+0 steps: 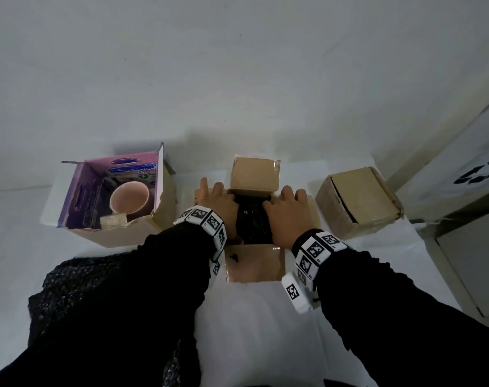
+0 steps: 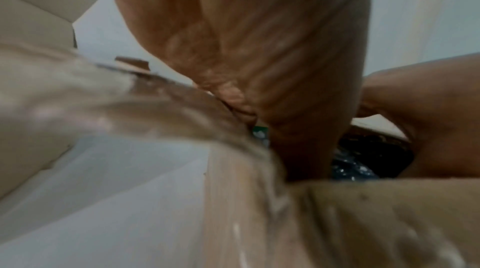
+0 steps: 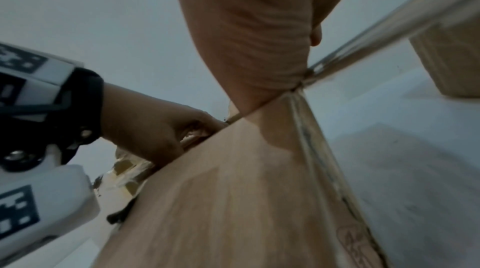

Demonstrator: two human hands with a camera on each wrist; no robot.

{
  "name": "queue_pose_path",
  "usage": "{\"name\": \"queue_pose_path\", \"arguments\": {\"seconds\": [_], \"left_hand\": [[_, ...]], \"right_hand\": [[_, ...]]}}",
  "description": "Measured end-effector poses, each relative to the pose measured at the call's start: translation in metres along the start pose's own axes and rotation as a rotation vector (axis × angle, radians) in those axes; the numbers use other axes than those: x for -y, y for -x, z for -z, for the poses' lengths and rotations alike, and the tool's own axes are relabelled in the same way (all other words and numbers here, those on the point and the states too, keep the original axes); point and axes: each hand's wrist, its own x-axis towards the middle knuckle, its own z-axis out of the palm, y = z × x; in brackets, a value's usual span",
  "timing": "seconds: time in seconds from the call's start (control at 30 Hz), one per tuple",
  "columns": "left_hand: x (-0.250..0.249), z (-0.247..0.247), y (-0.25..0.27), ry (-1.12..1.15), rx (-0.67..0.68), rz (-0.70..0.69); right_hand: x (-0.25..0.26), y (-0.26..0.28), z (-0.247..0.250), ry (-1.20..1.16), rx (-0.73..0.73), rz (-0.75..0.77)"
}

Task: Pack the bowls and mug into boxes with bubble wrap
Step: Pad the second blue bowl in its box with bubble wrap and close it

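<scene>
Hands: left hand [image 1: 220,203] and right hand [image 1: 286,210] are laid palm-down, fingers relaxed, on the side flaps of the middle cardboard box [image 1: 254,262], seemingly to seat the black bubble-wrapped bundle [image 1: 253,222] lying between them. Left of them, a pink mug [image 1: 129,197] is left in the purple box [image 1: 78,196].

No legible text; purple box [image 1: 109,191] print blurred.

Three cardboard boxes on the table: purple-lined box [image 1: 109,202], middle box [image 1: 255,213], closed box [image 1: 359,203]. One pink bowl [image 1: 129,197], inside the purple-lined box. One dark bubble wrap sheet [image 1: 78,291], one dark wrapped bundle [image 1: 253,219], two hands.
</scene>
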Motion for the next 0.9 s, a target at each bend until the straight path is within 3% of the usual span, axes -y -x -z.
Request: {"name": "queue_pose_path", "arguments": {"seconds": [0.17, 0.37, 0.43, 0.57, 0.67, 0.73, 0.9], "left_hand": [[0.005, -0.001, 0.006, -0.005, -0.052, -0.023], [0.005, -0.007, 0.005, 0.109, -0.017, -0.028], [0.006, -0.008, 0.009, 0.107, -0.074, -0.022], [0.010, -0.009, 0.028, 0.142, -0.270, 0.004], [0.006, -0.011, 0.041, 0.145, -0.429, -0.088], [0.003, -0.014, 0.049, 0.197, -0.454, -0.177], [0.005, -0.042, 0.069, 0.129, -0.404, -0.387]], "right_hand": [[0.001, 0.000, 0.000, -0.023, -0.010, 0.005], [-0.004, -0.007, -0.002, -0.043, 0.017, 0.011], [-0.007, -0.006, -0.002, -0.087, 0.055, 0.023], [-0.016, -0.007, 0.008, -0.444, 0.218, 0.003], [-0.020, 0.005, 0.020, -0.420, 0.014, 0.012], [-0.018, 0.017, 0.020, -0.322, -0.095, 0.062], [-0.006, 0.052, -0.010, -0.194, -0.087, 0.201]]}}
